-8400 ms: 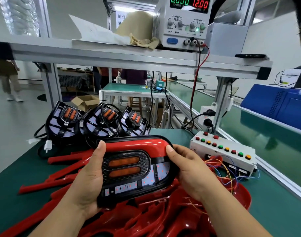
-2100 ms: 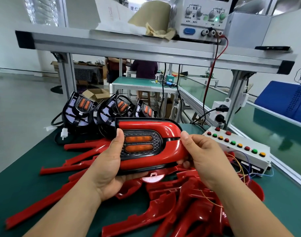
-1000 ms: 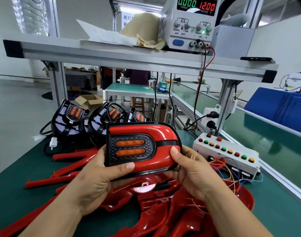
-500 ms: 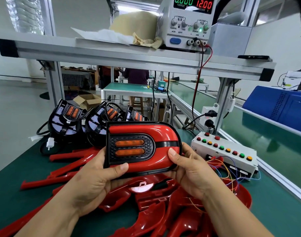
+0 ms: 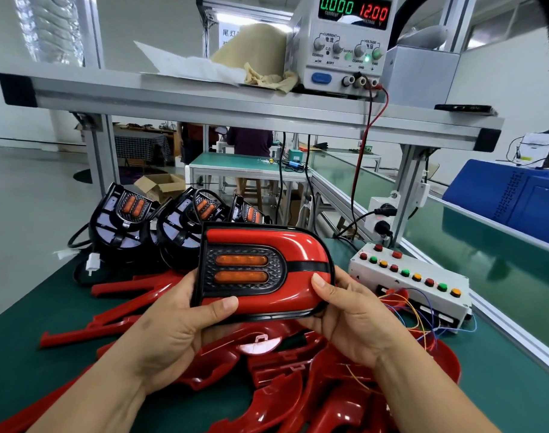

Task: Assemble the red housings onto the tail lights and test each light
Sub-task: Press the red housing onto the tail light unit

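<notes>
**A:** Both hands are on the piece. The left hand (image 5: 179, 326) curls round its left end, thumb laid across the lower front edge. The right hand (image 5: 351, 317) grips the right end, thumb pressing on the glossy red plastic housing (image 5: 301, 245).

**B:** That housing sits over the black tail light (image 5: 210, 276) with its two amber lenses. It's held up face-on, off the green tabletop (image 5: 23, 354) and just above the heap of loose red housings (image 5: 276, 379).

**A:** This looks like the seating check to me. The housing appears to be on all round, and the lenses are dark.

**B:** Agreed, so I'd say the test is next. That calls for freeing one hand and getting the light's lead to the white switch box with coloured buttons (image 5: 407, 282), near the right hand. I can't see the lead from here.

**A:** The white bench power supply (image 5: 345, 42) on the shelf reads zero current at twelve volts.

**B:** And bare black tail lights without housings (image 5: 123, 220) stand at the back left.
</notes>
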`<state>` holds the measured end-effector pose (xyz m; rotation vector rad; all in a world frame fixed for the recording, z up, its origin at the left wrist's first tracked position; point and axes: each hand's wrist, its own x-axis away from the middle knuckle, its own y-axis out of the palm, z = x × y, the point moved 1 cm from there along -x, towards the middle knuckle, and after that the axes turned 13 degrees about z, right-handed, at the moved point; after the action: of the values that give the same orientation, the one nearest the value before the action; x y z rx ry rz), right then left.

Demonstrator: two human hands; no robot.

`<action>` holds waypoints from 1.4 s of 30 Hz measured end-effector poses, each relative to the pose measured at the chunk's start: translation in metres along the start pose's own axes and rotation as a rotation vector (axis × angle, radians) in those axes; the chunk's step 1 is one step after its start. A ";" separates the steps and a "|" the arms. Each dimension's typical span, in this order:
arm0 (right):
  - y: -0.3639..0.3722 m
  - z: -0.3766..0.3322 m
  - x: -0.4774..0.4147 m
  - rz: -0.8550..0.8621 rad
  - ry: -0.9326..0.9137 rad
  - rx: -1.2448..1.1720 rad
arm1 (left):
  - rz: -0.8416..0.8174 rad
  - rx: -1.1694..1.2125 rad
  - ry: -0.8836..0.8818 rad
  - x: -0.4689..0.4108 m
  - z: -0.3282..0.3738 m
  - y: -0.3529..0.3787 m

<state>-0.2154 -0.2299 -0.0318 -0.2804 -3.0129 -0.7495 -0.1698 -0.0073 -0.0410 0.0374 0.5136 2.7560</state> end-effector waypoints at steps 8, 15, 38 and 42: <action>-0.004 0.002 -0.005 0.054 0.004 0.021 | -0.046 0.078 -0.077 -0.001 0.003 -0.009; -0.004 0.003 -0.008 0.103 -0.013 -0.026 | 0.027 -0.004 0.028 -0.009 0.003 -0.011; 0.029 0.001 0.017 0.036 0.040 -0.016 | 0.235 0.384 0.053 -0.018 -0.015 0.017; 0.026 -0.007 0.018 0.046 -0.079 0.104 | 0.143 0.159 0.104 -0.016 -0.006 0.007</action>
<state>-0.2282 -0.2076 -0.0127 -0.3828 -3.0948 -0.5897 -0.1574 -0.0213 -0.0436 -0.0319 0.7862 2.8604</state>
